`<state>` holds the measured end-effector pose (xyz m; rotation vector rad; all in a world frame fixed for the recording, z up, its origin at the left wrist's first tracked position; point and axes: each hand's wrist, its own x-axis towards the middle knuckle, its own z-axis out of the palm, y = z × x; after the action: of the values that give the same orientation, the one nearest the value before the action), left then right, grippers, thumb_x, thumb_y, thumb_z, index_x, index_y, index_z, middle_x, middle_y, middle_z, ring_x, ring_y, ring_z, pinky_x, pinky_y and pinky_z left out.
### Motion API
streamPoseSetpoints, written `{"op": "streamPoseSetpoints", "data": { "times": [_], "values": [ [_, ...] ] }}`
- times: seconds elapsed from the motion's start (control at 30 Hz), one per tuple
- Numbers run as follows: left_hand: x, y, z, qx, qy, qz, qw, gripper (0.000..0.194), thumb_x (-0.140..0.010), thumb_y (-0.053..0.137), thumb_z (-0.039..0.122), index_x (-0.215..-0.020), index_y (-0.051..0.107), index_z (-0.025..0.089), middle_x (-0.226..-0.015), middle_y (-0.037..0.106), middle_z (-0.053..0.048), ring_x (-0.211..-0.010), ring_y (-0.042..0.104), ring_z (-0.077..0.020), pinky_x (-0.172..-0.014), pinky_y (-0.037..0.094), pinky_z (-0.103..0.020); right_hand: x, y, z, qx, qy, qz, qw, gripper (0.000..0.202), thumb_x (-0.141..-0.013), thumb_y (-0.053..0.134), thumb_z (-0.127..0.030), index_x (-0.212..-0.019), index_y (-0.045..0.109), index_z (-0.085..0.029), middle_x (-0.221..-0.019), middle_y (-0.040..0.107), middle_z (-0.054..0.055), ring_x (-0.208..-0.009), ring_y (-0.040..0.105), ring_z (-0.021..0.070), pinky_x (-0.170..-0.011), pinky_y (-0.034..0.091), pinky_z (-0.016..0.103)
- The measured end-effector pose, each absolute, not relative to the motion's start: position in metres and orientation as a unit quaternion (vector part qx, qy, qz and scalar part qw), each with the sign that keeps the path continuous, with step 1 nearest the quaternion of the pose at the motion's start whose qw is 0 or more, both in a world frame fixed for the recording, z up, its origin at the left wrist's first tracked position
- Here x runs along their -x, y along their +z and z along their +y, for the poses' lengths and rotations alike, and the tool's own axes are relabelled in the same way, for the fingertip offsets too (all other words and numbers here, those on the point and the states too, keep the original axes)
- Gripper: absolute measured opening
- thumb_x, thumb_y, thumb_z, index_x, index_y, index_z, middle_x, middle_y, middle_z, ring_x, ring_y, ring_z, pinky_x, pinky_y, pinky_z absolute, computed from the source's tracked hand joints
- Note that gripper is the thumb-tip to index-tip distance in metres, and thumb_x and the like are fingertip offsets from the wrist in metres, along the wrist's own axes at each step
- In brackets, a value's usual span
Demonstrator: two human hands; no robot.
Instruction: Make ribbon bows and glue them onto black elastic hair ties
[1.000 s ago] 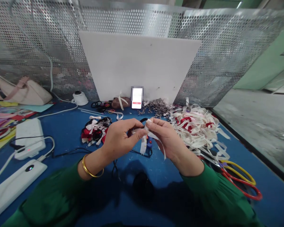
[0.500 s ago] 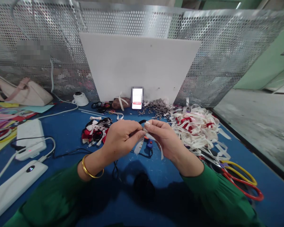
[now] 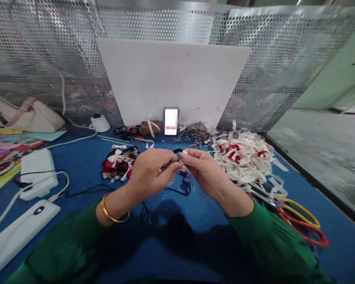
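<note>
At far left, a pale leather-like handbag is cut off by the frame edge, as is a smooth white power bank with a small lit display. A boxy white power strip sits between them. Next comes a tangled heap of red, white and black loops, its right side hidden behind the left hand. That hand's thumb and forefinger close in a pinch at the centre, above the blue table, meeting the pinched fingers of the right hand. Between them is a black band, seen only as a thin, dark curve; fingers cover the rest. A whitish ribbon shows below the left thumb, soft and flat, mostly hidden and blurred. Just beyond the hands lies a blue tool with an orange part, partly covered. Rightward spreads a loose, crinkled pile of white ribbons with red pieces, then scissors with yellow and red looped handles, their blades hard to make out.
</note>
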<state>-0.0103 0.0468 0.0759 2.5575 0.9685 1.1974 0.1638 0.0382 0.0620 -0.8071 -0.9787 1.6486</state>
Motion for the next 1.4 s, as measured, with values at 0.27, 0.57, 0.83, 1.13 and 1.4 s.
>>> {"op": "streamPoseSetpoints", "data": {
  "times": [0.27, 0.57, 0.83, 1.13, 1.4],
  "values": [
    [0.0131, 0.0770, 0.0452, -0.802, 0.434, 0.328, 0.245, 0.038, -0.098, 0.051, 0.049, -0.091, 0.072, 0.018, -0.073, 0.068, -0.001, -0.063, 0.058, -0.0130, -0.061, 0.042, -0.026, -0.1631, 0.0666, 0.0394, 0.335, 0.707, -0.340, 0.522, 0.033, -0.066, 0.089, -0.040, -0.070, 0.066, -0.017, -0.060, 0.065, -0.002, -0.052, 0.056, 0.0101, -0.053, 0.045, 0.024],
    [0.0085, 0.0766, 0.0436, -0.787, 0.449, 0.362, 0.220, 0.021, -0.087, 0.071, 0.039, -0.084, 0.072, 0.019, -0.071, 0.070, 0.001, -0.060, 0.057, -0.0109, -0.056, 0.043, -0.023, -0.1620, 0.0654, 0.0396, 0.346, 0.705, -0.327, 0.525, 0.033, -0.064, 0.091, -0.038, -0.070, 0.066, -0.017, -0.059, 0.064, -0.003, -0.050, 0.053, 0.0084, -0.051, 0.043, 0.023],
    [0.0105, 0.0749, 0.0424, -0.799, 0.416, 0.386, 0.200, 0.016, -0.088, 0.066, 0.027, -0.074, 0.068, 0.018, -0.064, 0.066, 0.004, -0.058, 0.056, -0.0098, -0.056, 0.041, -0.022, -0.1589, 0.0647, 0.0356, 0.349, 0.714, -0.338, 0.504, 0.036, -0.062, 0.090, -0.039, -0.065, 0.062, -0.017, -0.057, 0.060, -0.004, -0.051, 0.052, 0.0087, -0.052, 0.040, 0.023],
    [0.0089, 0.0784, 0.0431, -0.792, 0.421, 0.369, 0.242, 0.019, -0.087, 0.065, 0.024, -0.069, 0.064, 0.017, -0.062, 0.063, 0.003, -0.059, 0.055, -0.0104, -0.056, 0.041, -0.022, -0.1600, 0.0650, 0.0359, 0.353, 0.707, -0.357, 0.498, 0.037, -0.065, 0.088, -0.042, -0.064, 0.060, -0.018, -0.055, 0.053, -0.006, -0.049, 0.043, 0.0069, -0.048, 0.031, 0.022],
    [0.0088, 0.0794, 0.0416, -0.792, 0.420, 0.375, 0.236, 0.019, -0.085, 0.065, 0.024, -0.068, 0.063, 0.017, -0.060, 0.062, 0.003, -0.057, 0.053, -0.0108, -0.055, 0.040, -0.023, -0.1593, 0.0671, 0.0350, 0.357, 0.704, -0.361, 0.497, 0.035, -0.066, 0.088, -0.041, -0.064, 0.062, -0.018, -0.056, 0.054, -0.005, -0.052, 0.046, 0.0080, -0.051, 0.035, 0.022]
  ]
}}
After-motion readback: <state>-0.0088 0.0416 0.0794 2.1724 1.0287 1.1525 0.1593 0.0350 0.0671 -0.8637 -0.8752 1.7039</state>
